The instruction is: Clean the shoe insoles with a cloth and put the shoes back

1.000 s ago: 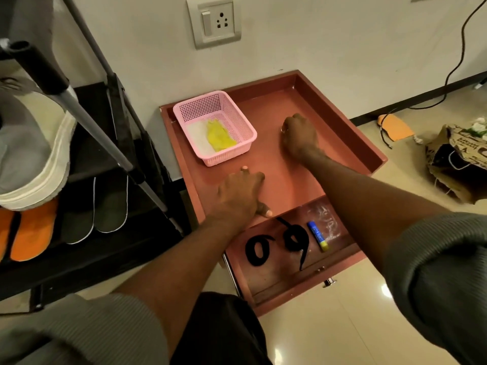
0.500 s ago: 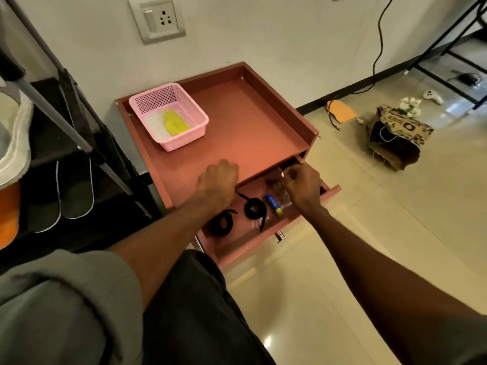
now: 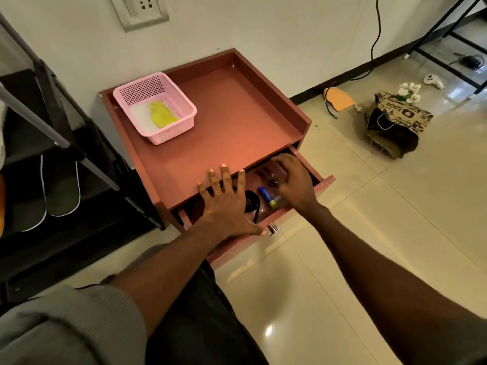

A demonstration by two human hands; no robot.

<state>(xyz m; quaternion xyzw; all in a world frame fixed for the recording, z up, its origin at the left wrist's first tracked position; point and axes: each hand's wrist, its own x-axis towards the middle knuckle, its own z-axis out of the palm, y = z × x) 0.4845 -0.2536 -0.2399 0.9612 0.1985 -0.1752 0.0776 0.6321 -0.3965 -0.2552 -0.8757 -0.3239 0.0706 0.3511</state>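
A yellow cloth (image 3: 161, 115) lies in a pink basket (image 3: 171, 133) on the back left of a reddish cabinet top (image 3: 232, 122). The drawer (image 3: 325, 180) below it is pulled out. My left hand (image 3: 226, 206) is spread flat over the drawer's left part, fingertips on the top's front edge and thumb beside the metal knob (image 3: 272, 229). My right hand (image 3: 295, 180) reaches into the drawer's right part, fingers curled down over clear plastic; its grip is hidden. A pair of grey slippers (image 3: 60, 185) sits on the shoe rack (image 3: 39, 119) at the left.
In the drawer lie a blue and yellow tube (image 3: 266, 194) and a black coiled strap (image 3: 251, 202). A brown paper bag (image 3: 395, 125), an orange scrap (image 3: 340, 98) and cables lie on the tiled floor to the right. A wall stands behind the cabinet.
Both hands came off the cabinet top toward the drawer. My right hand went into the drawer's right part; my left hand opened out flat over the drawer's left part.
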